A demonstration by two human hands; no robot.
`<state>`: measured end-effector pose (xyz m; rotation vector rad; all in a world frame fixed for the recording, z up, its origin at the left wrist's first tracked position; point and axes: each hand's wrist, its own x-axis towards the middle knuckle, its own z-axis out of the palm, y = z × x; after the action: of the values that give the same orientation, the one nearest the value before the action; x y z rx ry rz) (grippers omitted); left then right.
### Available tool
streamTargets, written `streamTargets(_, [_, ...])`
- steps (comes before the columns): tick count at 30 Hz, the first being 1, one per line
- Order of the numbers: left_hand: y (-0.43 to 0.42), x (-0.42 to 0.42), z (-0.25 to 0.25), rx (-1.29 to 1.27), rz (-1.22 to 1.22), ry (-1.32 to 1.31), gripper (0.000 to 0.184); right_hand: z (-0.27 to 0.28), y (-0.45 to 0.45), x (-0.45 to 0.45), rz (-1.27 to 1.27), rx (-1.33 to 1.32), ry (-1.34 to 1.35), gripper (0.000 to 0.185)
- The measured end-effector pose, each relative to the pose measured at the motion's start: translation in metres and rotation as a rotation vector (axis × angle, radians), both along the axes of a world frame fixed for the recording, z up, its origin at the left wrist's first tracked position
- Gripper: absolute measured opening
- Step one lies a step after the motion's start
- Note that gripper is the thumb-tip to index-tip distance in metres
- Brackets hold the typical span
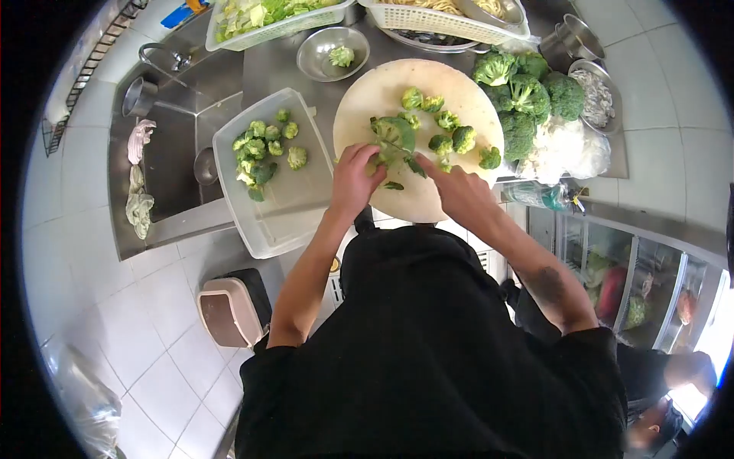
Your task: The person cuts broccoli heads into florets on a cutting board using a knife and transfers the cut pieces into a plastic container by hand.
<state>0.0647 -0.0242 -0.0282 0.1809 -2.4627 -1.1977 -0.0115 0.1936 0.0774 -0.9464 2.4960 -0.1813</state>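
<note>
On the round cutting board (pixel 367 99), my left hand (pixel 357 180) has its fingers closed on a broccoli head (pixel 397 134) that is partly cut. My right hand (pixel 459 191) grips a knife (pixel 401 148), with the thin blade seen nearly edge-on against the broccoli; its handle is hidden in the hand. Several cut broccoli florets (pixel 463 139) lie right of the head, and small leaf scraps are near my fingers. Left of the board, a clear plastic bin (pixel 287 218) holds a heap of florets (pixel 256 149). A metal bowl (pixel 312 57) behind contains one pale green piece (pixel 342 56).
Whole broccoli heads (pixel 527 96) are piled right of the board, beside bagged white food (pixel 566 149). Baskets of chopped greens (pixel 267 15) and noodles (pixel 428 4) stand at the back. A sink (pixel 172 153) is at left, a bin (pixel 229 314) below. Another person (pixel 650 382) is at lower right.
</note>
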Motion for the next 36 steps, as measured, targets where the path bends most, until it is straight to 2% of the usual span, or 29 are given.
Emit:
streamTargets(1, [0.001,0.000,0.000,0.008,0.008,-0.013,0.037,-0.003,-0.004,-0.003,-0.005,-0.018,-0.031,0.066])
streamTargets(6, [0.005,0.003,-0.005,0.028,0.085,0.011,0.038,0.016,0.024,-0.001,0.028,0.051,-0.025,0.065])
streamTargets(9, [0.002,0.005,-0.006,0.020,0.090,0.034,0.039,0.031,0.035,0.001,-0.018,0.214,-0.079,0.066])
streamTargets(13, [-0.005,0.018,0.008,0.091,0.122,0.003,0.038,0.047,0.045,0.000,-0.033,0.162,-0.057,0.063])
streamTargets(15, [-0.022,0.025,0.020,0.095,0.151,-0.008,0.037,0.060,0.052,0.000,-0.027,0.108,-0.113,0.059])
streamTargets(17, [-0.050,0.029,0.032,0.123,0.288,0.076,0.035,0.081,0.058,0.005,-0.081,0.089,-0.145,0.057])
streamTargets(21, [-0.124,-0.027,0.050,0.200,0.371,0.008,0.034,0.087,0.080,0.020,-0.145,0.046,-0.188,0.055])
streamTargets(23, [-0.159,-0.079,0.045,0.119,0.304,0.088,0.034,0.081,0.087,0.026,-0.193,0.013,-0.207,0.054])
streamTargets(25, [-0.169,-0.117,0.060,0.072,0.193,-0.039,0.049,0.067,0.091,0.030,-0.228,-0.063,-0.194,0.054])
streamTargets(26, [-0.163,-0.120,0.065,0.065,0.175,-0.043,0.049,0.061,0.093,0.032,-0.256,-0.130,-0.171,0.054])
streamTargets(28, [-0.130,-0.122,0.082,-0.289,-0.139,-0.034,0.069,0.057,0.097,0.032,-0.332,-0.166,-0.189,0.054])
streamTargets(30, [-0.088,-0.098,0.090,-0.210,-0.589,-0.192,0.082,0.058,0.100,0.038,-0.404,-0.138,-0.177,0.055])
streamTargets(32, [-0.053,-0.073,0.086,-0.321,-0.807,-0.375,0.079,0.059,0.106,0.044,-0.471,-0.162,-0.189,0.055])
streamTargets(36, [-0.037,-0.067,0.048,-0.503,-0.833,-0.305,0.078,0.055,0.119,0.056,-0.553,-0.170,-0.269,0.055])
